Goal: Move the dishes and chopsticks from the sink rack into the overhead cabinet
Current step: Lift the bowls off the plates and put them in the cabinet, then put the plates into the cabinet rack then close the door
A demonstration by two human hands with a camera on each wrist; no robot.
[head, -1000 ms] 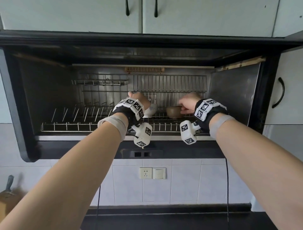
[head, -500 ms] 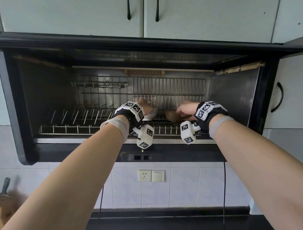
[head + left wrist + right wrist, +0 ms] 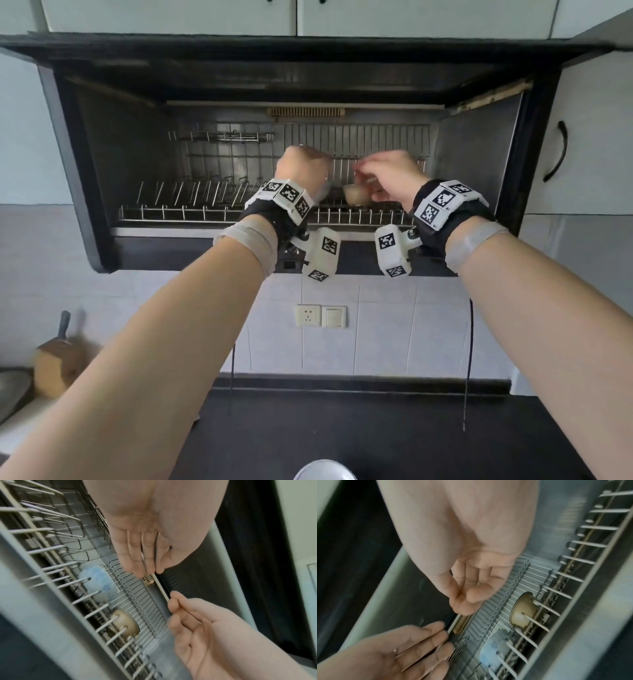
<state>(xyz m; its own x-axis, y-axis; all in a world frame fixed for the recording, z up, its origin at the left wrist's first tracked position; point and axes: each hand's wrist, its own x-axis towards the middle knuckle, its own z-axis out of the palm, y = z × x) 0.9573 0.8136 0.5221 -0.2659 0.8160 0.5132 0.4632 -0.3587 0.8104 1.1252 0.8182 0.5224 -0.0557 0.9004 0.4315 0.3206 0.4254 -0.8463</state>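
In the overhead cabinet a brown bowl [image 3: 356,197] [image 3: 125,623] [image 3: 523,609] and a blue-and-white bowl [image 3: 97,584] [image 3: 494,646] stand side by side between the prongs of the wire rack [image 3: 178,212]. In the head view my left wrist hides most of the blue-and-white bowl. My left hand [image 3: 301,168] [image 3: 145,572] hovers above it, fingers straight and empty. Above the brown bowl, my right hand [image 3: 387,174] [image 3: 467,599] is loosely curled and holds nothing. No chopsticks are visible.
The cabinet's lifted door [image 3: 308,51] juts out overhead, and a small wire shelf [image 3: 226,137] hangs at the back left. Below lie a black counter [image 3: 342,428], a white dish [image 3: 323,471] at the bottom edge, a knife block [image 3: 56,363] and a wall socket [image 3: 307,315].
Both hands have let go of the bowls and lifted above them. The bowls stay on the rack. The head view has tilted down, showing more counter.
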